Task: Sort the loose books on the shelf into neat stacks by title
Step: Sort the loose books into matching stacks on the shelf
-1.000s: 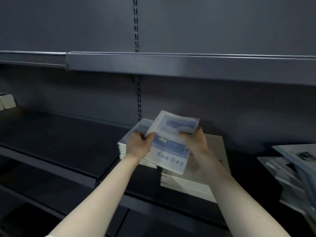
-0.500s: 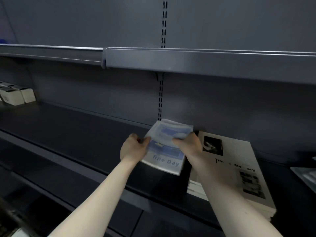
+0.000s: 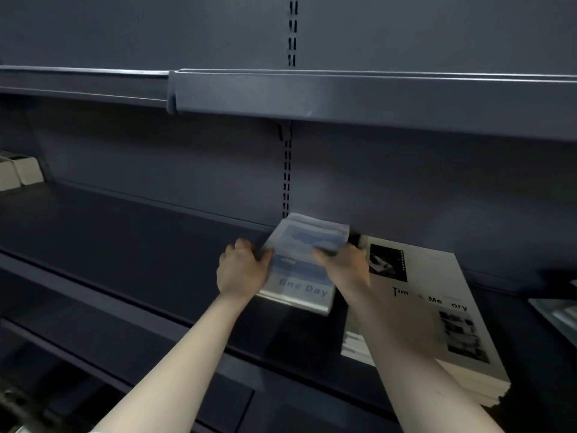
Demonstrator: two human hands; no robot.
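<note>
both hands are on the blue "fine day" books (image 3: 304,270), sitting on the dark shelf (image 3: 125,245) near the back wall. left hand (image 3: 242,270) has its grip curled round the left edge, right hand (image 3: 342,265) pinches the right edge. white "time & memory" stack (image 3: 437,307) sits just beside on the right, slim gap between. loads of bare shelf to the left, pale boxes (image 3: 18,173) way off at the far end.

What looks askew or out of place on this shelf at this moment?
Nothing is damaged or spilled. The blue "fine Day" stack, held by the left hand and right hand, sits turned at an angle to the shelf edge. The white stack beside it also lies skewed, its lower books jutting left.
</note>
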